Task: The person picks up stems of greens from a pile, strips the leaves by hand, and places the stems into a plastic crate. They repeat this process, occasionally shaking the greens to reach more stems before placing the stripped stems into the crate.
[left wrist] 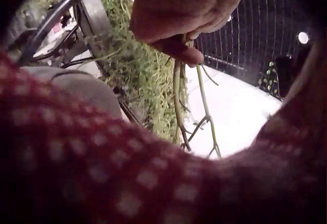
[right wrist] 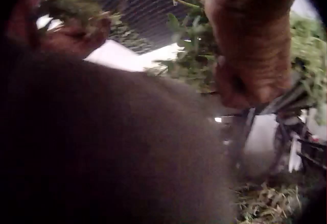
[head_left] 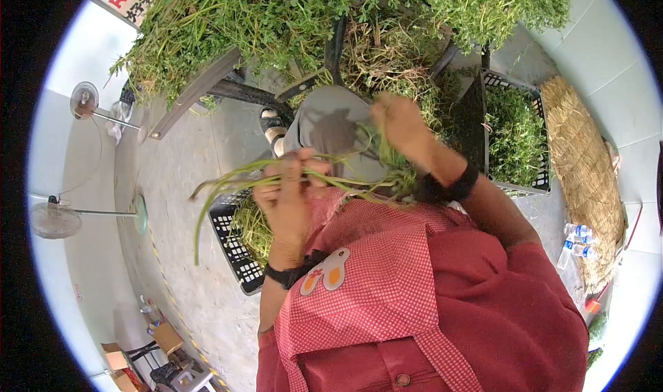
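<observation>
In the head view, my left hand (head_left: 284,206) holds a small bunch of long green stems (head_left: 231,179) over the lap, their bare ends sticking out to the left. The left wrist view shows forked stems (left wrist: 177,99) hanging below the thumb and fingers. My right hand (head_left: 409,133), blurred, is raised above the right knee with its fingers curled in. A leafy green sprig (head_left: 383,147) hangs from it toward the lap. More leaves (right wrist: 196,55) show beside the right hand in the right wrist view. The leafy ends of the bunch lie against the checked apron (head_left: 373,247).
A large heap of greens (head_left: 262,26) covers the table in front. A black crate (head_left: 252,281) with stems stands at the left, another crate (head_left: 545,178) of greens at the right. Trimmed plants (head_left: 387,61) lie under the table. Water bottles (head_left: 577,243) and a straw roll (head_left: 580,164) are far right.
</observation>
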